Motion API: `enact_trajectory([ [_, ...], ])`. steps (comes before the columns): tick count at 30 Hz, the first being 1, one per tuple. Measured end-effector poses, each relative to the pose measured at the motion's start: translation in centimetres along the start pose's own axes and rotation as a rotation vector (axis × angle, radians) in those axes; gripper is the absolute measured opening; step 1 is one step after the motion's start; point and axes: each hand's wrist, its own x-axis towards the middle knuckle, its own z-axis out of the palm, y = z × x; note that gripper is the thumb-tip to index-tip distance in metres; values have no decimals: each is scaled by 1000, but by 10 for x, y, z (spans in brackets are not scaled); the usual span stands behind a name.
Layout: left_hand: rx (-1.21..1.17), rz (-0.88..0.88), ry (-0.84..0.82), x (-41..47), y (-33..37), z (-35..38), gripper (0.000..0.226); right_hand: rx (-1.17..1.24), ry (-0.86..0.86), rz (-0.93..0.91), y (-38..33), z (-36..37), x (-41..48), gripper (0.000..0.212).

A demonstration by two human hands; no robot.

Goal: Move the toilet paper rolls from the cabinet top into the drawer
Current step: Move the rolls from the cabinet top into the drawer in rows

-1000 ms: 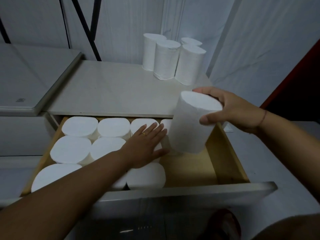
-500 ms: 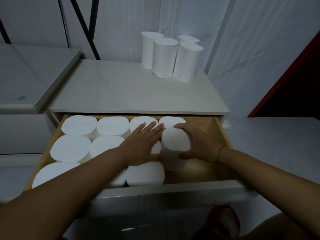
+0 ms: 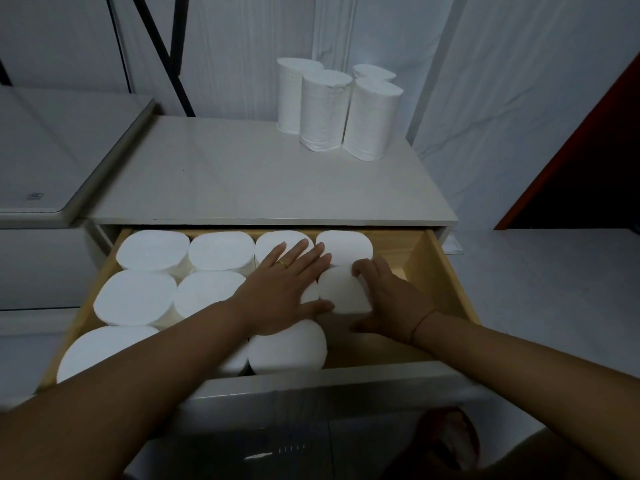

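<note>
Between the 2 hands, inside the open drawer [image 3: 446, 271], stands the roll [image 3: 341, 292] now being seated: upright, its long axis vertical, its flat white end facing the camera. It lies just left of the right hand [image 3: 388, 301] and just right of the left hand [image 3: 284, 289], touching both. The right grip wraps the roll's right flank, fingers curled over the far upper edge and thumb low on the near side, so this grip is closed around the roll, though how tight it presses cannot be told. The left grip is flat and spread, fingers together and extended, palm down on the tops of the neighbouring rolls in the drawer [image 3: 152, 251], its thumb touching the near left edge of the new roll; it clasps nothing and looks to be steadying the row.

To the right of the right grip, bare wooden drawer floor shows, so room remains for more rolls on that side and nearer the front panel.

Beyond both grips, well apart and higher, 4 rolls on the cabinet top [image 3: 322, 109] stand upright in a tight cluster at its back right corner. They lie ahead and slightly left of the right grip, which is the nearer hand to them. My judgement: the next move calls for the right grip to let go and reach forward and up.
</note>
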Motion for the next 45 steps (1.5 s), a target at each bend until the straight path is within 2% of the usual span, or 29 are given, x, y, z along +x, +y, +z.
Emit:
enact_trajectory([
  [7,-2,-20,-4,3,1,2,83,46,-53,22,-4,0,3,82],
  [11,-7,-17,-23,5,-1,0,81,158,-116,38,2,-9,4,78],
  [15,0,-13,-19,5,-1,0,82,112,-170,46,4,-34,13,56],
  [17,-4,-13,-18,4,-1,1,82,78,-51,56,0,-52,27,49],
  [20,-10,-6,-17,4,-2,1,80,208,221,87,-2,-74,56,39],
  [21,-11,-4,-17,4,-2,1,80,228,281,102,0,-79,66,40],
  [27,-21,-9,-16,4,-4,3,78,327,456,219,16,-103,130,80],
  [32,-55,-7,-12,3,-4,2,76,347,532,306,32,-117,179,98],
  [37,-63,-5,-11,4,-5,1,74,356,613,339,50,-133,217,103],
  [45,-49,-26,-9,5,-5,2,75,472,600,396,71,-140,256,101],
])
